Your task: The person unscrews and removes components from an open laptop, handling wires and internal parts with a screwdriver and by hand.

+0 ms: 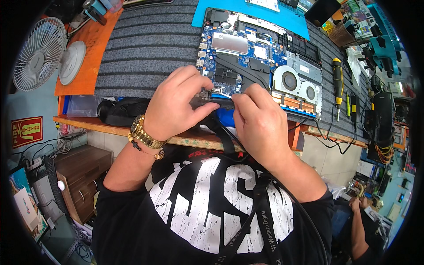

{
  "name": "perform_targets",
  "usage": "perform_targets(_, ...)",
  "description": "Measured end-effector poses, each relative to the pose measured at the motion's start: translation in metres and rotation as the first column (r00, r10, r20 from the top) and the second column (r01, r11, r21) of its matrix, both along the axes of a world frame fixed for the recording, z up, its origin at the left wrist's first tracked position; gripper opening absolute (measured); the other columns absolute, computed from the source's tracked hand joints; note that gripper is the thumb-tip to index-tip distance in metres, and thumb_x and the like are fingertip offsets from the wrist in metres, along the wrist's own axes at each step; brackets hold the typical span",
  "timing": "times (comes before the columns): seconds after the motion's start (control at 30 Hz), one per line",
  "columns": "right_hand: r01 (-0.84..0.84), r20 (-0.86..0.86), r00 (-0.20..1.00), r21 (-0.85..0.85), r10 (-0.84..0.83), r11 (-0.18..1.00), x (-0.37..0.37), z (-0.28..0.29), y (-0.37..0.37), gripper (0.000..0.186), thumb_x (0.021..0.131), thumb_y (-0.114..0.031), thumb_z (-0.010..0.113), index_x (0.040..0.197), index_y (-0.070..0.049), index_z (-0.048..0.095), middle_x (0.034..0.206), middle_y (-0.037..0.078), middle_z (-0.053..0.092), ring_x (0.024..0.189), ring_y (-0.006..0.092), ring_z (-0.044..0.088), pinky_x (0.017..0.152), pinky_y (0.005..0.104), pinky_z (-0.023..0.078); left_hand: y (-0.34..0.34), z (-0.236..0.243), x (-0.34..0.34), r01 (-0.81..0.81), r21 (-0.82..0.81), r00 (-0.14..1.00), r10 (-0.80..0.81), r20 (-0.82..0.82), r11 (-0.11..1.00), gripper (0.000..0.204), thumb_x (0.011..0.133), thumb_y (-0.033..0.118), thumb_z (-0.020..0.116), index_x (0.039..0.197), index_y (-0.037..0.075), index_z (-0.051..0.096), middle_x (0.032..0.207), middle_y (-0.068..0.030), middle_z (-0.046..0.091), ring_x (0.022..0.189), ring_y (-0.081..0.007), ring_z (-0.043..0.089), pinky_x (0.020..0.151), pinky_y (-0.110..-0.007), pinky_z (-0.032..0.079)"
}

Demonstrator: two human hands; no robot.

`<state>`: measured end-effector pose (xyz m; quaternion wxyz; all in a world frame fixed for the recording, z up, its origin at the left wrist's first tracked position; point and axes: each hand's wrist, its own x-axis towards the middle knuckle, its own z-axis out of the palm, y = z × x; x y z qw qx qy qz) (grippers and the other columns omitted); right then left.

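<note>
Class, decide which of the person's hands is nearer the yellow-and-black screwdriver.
Right. The right hand is left of the screwdriver and nearer the person's body; the left hand is farther left still.

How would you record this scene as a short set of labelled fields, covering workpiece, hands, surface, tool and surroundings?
Workpiece: opened black laptop base with blue circuit board and two round silver fans
Left hand: at the base's near-left corner, thumb and index finger apart
Right hand: fingertips together at the near edge; any grip unclear
Surface: grey mat with dark stripes
Tool: yellow-and-black screwdriver, right of the base
Left wrist: gold-coloured metal watch
Surroundings: round white desk fan, far left; another person's forearm, lower right
</note>
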<state>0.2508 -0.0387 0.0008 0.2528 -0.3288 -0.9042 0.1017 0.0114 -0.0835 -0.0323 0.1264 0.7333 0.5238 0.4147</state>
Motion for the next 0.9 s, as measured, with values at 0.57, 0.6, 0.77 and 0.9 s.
perform_targets(0.57,0.048,0.133,0.99,-0.051,-0.041,0.998,-0.011,0.017,-0.012,0.017,0.082,0.002,0.077,0.093,-0.006,0.067,0.103,0.013,0.059,0.099,0.0333,0.069,0.071,0.0446,0.063,-0.003,-0.001,0.0,-0.012,-0.067,0.999,0.015,0.037,0.998,0.041,0.076,0.011,0.103,0.107,0.003,0.078,0.099,-0.0089,0.07,0.082,-0.0244,0.066,0.073,-0.036,0.056)
perform_targets(0.6,0.054,0.139,0.989,-0.053,-0.046,0.997,-0.011,0.016,-0.013,0.017,0.083,0.001,0.077,0.095,-0.006,0.068,0.104,0.013,0.059,0.1,0.0335,0.069,0.071,0.0443,0.064,-0.003,-0.001,0.0,-0.012,-0.067,0.999,0.014,0.037,0.998,0.041,0.076,0.011,0.103,0.107,0.003,0.078,0.099,-0.0089,0.07,0.082,-0.0244,0.066,0.073,-0.036,0.056)
perform_targets(0.77,0.063,0.153,0.987,-0.055,-0.054,0.997,-0.013,0.016,-0.016,0.016,0.085,0.0,0.077,0.098,-0.006,0.07,0.106,0.013,0.059,0.101,0.0335,0.069,0.07,0.0446,0.064,-0.003,-0.004,-0.001,0.006,-0.021,0.999,-0.005,0.049,1.0,0.037,0.078,0.009,0.102,0.105,0.003,0.078,0.096,-0.0092,0.069,0.081,-0.0246,0.066,0.072,-0.036,0.056)
perform_targets(0.9,0.067,0.173,0.983,-0.041,-0.059,0.997,-0.015,0.017,-0.018,0.016,0.086,-0.001,0.076,0.1,-0.006,0.07,0.107,0.014,0.058,0.102,0.0338,0.069,0.069,0.0445,0.064,-0.003,-0.003,0.0,0.001,-0.025,0.999,0.0,0.044,1.0,0.036,0.079,0.009,0.101,0.106,0.002,0.078,0.094,-0.0092,0.068,0.081,-0.0246,0.066,0.072,-0.036,0.055)
